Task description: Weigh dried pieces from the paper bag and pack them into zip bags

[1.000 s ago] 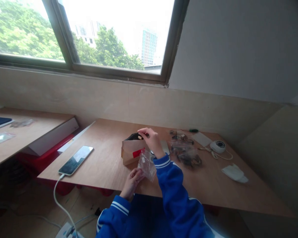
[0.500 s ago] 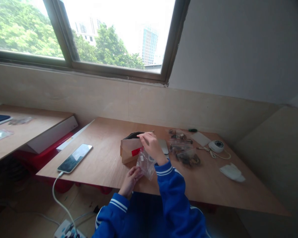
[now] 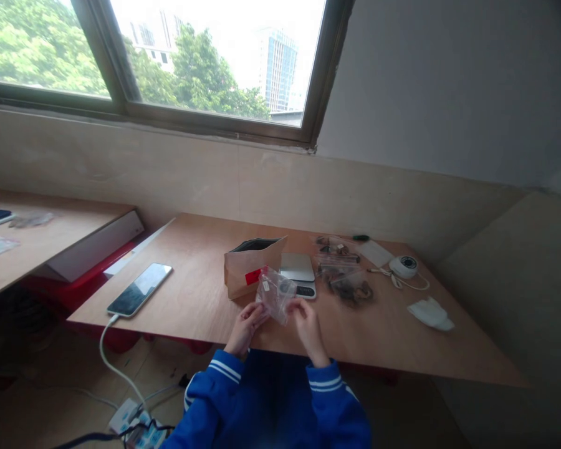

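An open paper bag (image 3: 245, 265) and a scale (image 3: 297, 267) stand mid-frame, both partly covered by the clear bag. Zip bags of dark pieces (image 3: 350, 287) and a white dome camera (image 3: 403, 267) lie to the right, a phone (image 3: 140, 290) at left. The wooden table (image 3: 196, 262) sits below a window (image 3: 206, 68) at the upper left. Low at centre, the clear bag (image 3: 275, 298) hangs between both hands — left hand (image 3: 244, 327) pinching its left edge, right hand (image 3: 308, 327) its right.
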### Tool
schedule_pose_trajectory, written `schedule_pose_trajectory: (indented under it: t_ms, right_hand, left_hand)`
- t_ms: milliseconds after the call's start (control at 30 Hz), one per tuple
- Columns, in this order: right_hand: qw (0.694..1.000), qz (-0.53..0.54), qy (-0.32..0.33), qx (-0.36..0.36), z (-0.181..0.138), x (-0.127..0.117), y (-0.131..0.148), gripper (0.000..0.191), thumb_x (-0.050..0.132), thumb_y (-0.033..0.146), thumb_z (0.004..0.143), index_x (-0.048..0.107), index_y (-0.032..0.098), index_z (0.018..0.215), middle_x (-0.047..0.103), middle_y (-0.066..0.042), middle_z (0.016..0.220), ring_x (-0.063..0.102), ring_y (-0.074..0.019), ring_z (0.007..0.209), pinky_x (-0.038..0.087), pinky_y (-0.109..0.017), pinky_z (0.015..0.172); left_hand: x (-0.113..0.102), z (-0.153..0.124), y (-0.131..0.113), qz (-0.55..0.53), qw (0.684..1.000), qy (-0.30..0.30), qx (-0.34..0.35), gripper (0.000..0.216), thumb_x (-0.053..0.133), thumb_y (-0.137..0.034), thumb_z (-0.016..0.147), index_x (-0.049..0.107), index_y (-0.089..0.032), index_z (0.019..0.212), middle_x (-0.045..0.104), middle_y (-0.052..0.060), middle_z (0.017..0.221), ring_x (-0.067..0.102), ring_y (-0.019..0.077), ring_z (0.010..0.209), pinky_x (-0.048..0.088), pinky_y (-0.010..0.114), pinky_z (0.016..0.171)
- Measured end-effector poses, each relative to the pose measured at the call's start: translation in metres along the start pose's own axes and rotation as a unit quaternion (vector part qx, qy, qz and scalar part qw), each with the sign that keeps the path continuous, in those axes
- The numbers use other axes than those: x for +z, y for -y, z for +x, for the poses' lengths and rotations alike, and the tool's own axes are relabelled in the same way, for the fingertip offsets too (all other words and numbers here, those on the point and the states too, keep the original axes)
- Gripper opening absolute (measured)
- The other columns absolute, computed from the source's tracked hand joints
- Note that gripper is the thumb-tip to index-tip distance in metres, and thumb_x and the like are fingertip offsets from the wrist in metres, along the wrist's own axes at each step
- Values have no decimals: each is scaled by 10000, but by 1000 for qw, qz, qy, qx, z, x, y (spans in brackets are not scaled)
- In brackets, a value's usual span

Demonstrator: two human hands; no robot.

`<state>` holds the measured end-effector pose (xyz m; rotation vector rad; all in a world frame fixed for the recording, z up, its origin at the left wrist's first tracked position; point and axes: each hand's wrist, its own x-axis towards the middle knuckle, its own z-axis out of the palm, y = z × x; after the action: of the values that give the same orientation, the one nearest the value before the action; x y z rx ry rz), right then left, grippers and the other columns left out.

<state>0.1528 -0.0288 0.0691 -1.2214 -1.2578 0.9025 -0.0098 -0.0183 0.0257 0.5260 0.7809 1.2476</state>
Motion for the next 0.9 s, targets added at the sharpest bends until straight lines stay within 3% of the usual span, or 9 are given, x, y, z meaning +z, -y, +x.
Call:
schedule_pose_trajectory:
  t_ms: [100, 233, 367, 467, 567, 667, 733, 800, 900]
  right_hand:
    - [995, 32, 89, 13, 0, 12, -11, 232, 504, 253, 800, 637, 204, 984, 680, -65, 1041, 626, -216, 980, 476, -341, 875]
    - [989, 32, 144, 11, 5, 19, -18, 297, 544, 340, 820, 636, 212, 1072, 654, -81, 1135, 592, -236, 1082, 438, -393, 959]
    - [987, 43, 149, 27, 3, 15, -21, 331, 590, 431, 803, 668, 201, 1027, 673, -99, 1076, 615, -259, 1026, 473, -431, 902]
    - [985, 61, 151, 56, -1, 12, -16, 317, 597, 449, 802, 687, 203, 980, 688, -97, 1013, 639, -242, 925, 506, -403, 834]
    - [977, 50, 181, 106, -6, 11, -10, 327, 583, 468, 808, 694, 206, 968, 692, -61, 819, 614, -173, 623, 521, -322, 604]
    - [966, 41, 201, 156, -10, 10, -7, 356, 587, 516, 786, 695, 216, 944, 571, 24, 538, 438, -100, 392, 377, -230, 389]
    - [966, 63, 195, 159, -11, 8, -5, 390, 625, 554, 737, 696, 206, 897, 519, 47, 487, 425, -91, 390, 357, -214, 393]
    - [967, 99, 173, 156, -10, 4, 0, 457, 642, 604, 693, 690, 185, 866, 565, 25, 534, 495, -109, 447, 404, -227, 445]
    - [954, 173, 156, 189, -9, 1, 9, 619, 442, 725, 759, 678, 168, 895, 652, -45, 689, 607, -162, 598, 479, -276, 554]
  left_hand:
    - [4, -6, -1, 33, 999, 10, 3, 328, 770, -311, 649, 669, -122, 898, 689, 80, 935, 659, 184, 882, 513, 321, 855]
    - [8, -17, -5, 34, 999, 28, -24, 449, 671, -447, 729, 635, -135, 1049, 674, 137, 1067, 656, 234, 937, 522, 353, 812]
    - [14, -23, -10, 50, 998, 29, -29, 444, 676, -437, 719, 632, -127, 1035, 675, 138, 1058, 655, 242, 909, 518, 361, 792]
    - [20, -24, -14, 110, 994, 15, 2, 393, 695, -414, 700, 649, -141, 980, 687, 92, 956, 644, 197, 796, 509, 300, 693]
    - [23, -26, -19, 199, 978, -6, 59, 363, 675, -441, 709, 671, -140, 911, 651, 39, 740, 560, 127, 622, 413, 211, 525]
    - [17, -28, -27, 263, 961, -14, 89, 353, 663, -455, 712, 684, -143, 875, 596, 9, 645, 469, 96, 540, 319, 195, 458]
    - [7, -30, -33, 288, 953, -14, 88, 355, 668, -457, 704, 686, -144, 870, 591, 7, 647, 462, 98, 542, 328, 202, 473]
    - [-5, -35, -39, 296, 950, -34, 89, 375, 678, -468, 686, 681, -144, 875, 589, 4, 653, 474, 103, 553, 361, 212, 505]
    - [-19, -46, -44, 295, 949, -66, 86, 404, 682, -487, 670, 659, -145, 885, 582, -3, 659, 485, 103, 554, 387, 218, 520]
